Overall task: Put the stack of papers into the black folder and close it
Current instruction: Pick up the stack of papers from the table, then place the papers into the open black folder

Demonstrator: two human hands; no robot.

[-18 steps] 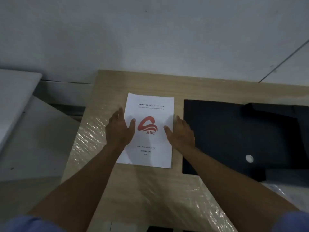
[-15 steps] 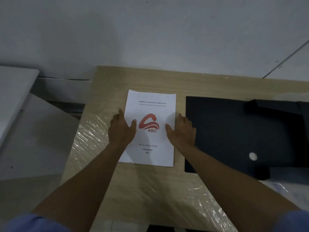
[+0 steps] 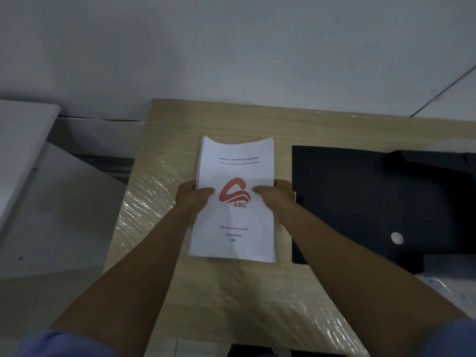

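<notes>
Gripping the stack of papers point(image 3: 233, 199) by its two long edges, the left hand point(image 3: 192, 199) and the right hand point(image 3: 277, 195) each pinch it near the middle, thumbs lying on the top sheet on either side of the red logo, the other fingers hidden under the stack. The far end of the stack bows slightly between its two raised corners, and the edges of the sheets show as a thin layered band along the left side. The cover page reads "ABC" under the logo, with small printed lines above and below that are too fine to read. The stack sits over the left part of the wooden table point(image 3: 231, 119), whether lifted clear of it or resting on its near edge cannot be told. Clear plastic wrap point(image 3: 144, 207) covers the table's near and left portions, wrinkled and shiny. Just beside the right hand, to the right of the stack, the black folder point(image 3: 360, 202) lies flat and open on the table, a small round silver snap point(image 3: 396, 238) showing on its surface and a darker flap toward its far right. Both bare forearms reach in from the bottom, with blue sleeves point(image 3: 64, 343) at the lower corners
</notes>
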